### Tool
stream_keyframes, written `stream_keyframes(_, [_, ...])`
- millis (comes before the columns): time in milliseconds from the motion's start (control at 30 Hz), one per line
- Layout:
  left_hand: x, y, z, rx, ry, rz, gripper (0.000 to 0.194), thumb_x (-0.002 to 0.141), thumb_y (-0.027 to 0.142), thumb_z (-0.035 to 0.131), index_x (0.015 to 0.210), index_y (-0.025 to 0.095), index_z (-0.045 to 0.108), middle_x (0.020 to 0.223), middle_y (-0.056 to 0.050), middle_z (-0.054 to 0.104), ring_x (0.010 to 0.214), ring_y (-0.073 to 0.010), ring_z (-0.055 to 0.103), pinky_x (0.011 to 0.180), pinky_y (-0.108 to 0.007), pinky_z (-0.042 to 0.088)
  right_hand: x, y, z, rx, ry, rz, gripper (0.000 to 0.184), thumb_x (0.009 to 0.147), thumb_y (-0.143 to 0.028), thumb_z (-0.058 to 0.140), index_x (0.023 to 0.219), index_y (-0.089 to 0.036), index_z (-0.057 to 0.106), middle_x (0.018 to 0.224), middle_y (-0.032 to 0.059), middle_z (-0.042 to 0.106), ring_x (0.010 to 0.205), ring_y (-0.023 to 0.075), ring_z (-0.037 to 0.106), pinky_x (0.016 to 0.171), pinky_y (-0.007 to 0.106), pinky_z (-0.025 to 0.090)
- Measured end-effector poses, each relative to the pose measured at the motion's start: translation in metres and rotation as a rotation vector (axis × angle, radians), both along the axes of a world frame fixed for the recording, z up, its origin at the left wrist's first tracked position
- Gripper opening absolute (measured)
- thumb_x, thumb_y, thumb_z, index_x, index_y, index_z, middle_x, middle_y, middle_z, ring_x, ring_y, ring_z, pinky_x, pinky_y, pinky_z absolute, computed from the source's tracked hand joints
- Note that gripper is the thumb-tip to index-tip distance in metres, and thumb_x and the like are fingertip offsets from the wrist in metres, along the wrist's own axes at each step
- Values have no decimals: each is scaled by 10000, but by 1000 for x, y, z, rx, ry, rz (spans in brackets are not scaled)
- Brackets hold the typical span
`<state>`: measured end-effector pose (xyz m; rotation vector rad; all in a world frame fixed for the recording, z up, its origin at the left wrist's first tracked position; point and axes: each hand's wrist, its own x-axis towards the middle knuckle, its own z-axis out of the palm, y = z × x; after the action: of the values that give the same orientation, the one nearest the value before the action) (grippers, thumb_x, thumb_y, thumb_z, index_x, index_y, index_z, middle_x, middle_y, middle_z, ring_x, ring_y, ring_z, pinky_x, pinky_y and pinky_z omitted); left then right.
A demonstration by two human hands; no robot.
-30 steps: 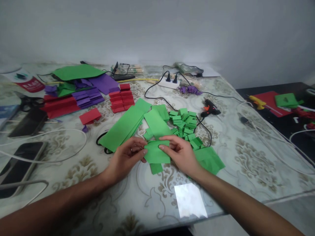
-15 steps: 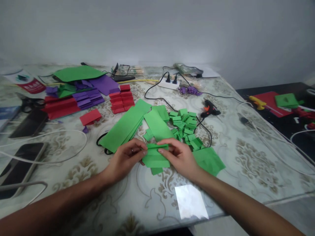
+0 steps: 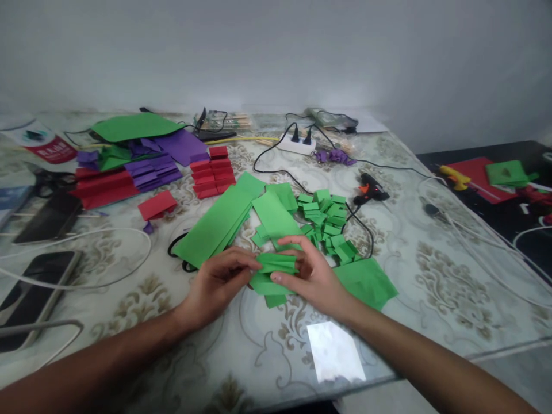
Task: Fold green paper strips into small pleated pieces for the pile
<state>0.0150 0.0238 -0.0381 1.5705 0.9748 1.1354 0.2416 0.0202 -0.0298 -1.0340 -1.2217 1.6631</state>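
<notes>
Between my hands is a green paper piece (image 3: 272, 283) with a folded band along its upper part. My left hand (image 3: 224, 282) pinches its left edge between thumb and fingers. At the right edge my right hand (image 3: 313, 273) grips it, thumb on the near face and fingers curved behind the fold. A small green piece (image 3: 276, 301) shows beneath it on the table. Just beyond lie a long green strip (image 3: 273, 215) and a stack of green strips (image 3: 219, 221). Many small folded green pieces (image 3: 330, 218) are heaped to the right, above a larger green sheet (image 3: 368, 282).
Red folded papers (image 3: 212, 175) and purple folded papers (image 3: 153, 171) lie at the back left. Scissors (image 3: 49, 181) and a phone (image 3: 37, 293) are at the left. A glue gun (image 3: 370, 190) sits right, its cord near a power strip (image 3: 296, 145). White cables (image 3: 478, 247) cross the right side.
The flat green paper between my hands now has a folded band at its top. My right fingers have lifted and spread somewhat around the fold; my left hand has barely moved.
</notes>
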Motion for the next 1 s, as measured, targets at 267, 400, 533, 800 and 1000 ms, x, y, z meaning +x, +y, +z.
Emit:
stream_keyframes(267, [-1, -4, 5, 90, 102, -40, 207, 915, 95, 689, 975, 244, 819, 1001, -49, 762, 921, -167, 731, 759, -226, 580, -3, 2, -2, 32, -93, 15, 288, 817, -358, 847, 1052, -226, 746, 997, 33, 775, 863, 189, 718, 737, 295, 581])
stream_keyframes(400, [-4, -8, 6, 86, 130, -75, 173, 947, 124, 662, 990, 233, 790, 1036, -61, 744, 946, -185, 721, 803, -264, 587, -4, 1, -5, 52, -108, 0, 206, 820, -336, 837, 978, -218, 776, 924, 18, 791, 811, 190, 721, 717, 298, 571])
stream_keyframes(533, [-3, -10, 5, -84, 36, -63, 172, 970, 208, 669, 1140, 235, 671, 1029, -53, 719, 896, -184, 714, 761, -268, 597, -5, -2, -7, 143, -203, -75, 135, 832, -280, 822, 950, -220, 795, 915, 19, 808, 834, 205, 742, 757, 315, 578])
stream_keyframes(800, [2, -6, 1, -182, 238, -108, 230, 989, 341, 645, 852, 163, 694, 681, 8, 620, 625, -126, 573, 576, -221, 462, -5, -6, -7, 195, -222, -115, 134, 826, -290, 845, 941, -230, 813, 924, 20, 829, 859, 213, 768, 785, 322, 588])
stream_keyframes(1000, [1, -7, 5, -243, 198, -102, 239, 981, 362, 643, 864, 159, 693, 678, -1, 656, 618, -141, 633, 590, -235, 499, -4, -4, -6, 86, -196, -111, 175, 798, -353, 870, 905, -224, 820, 902, 25, 823, 794, 211, 749, 730, 327, 590])
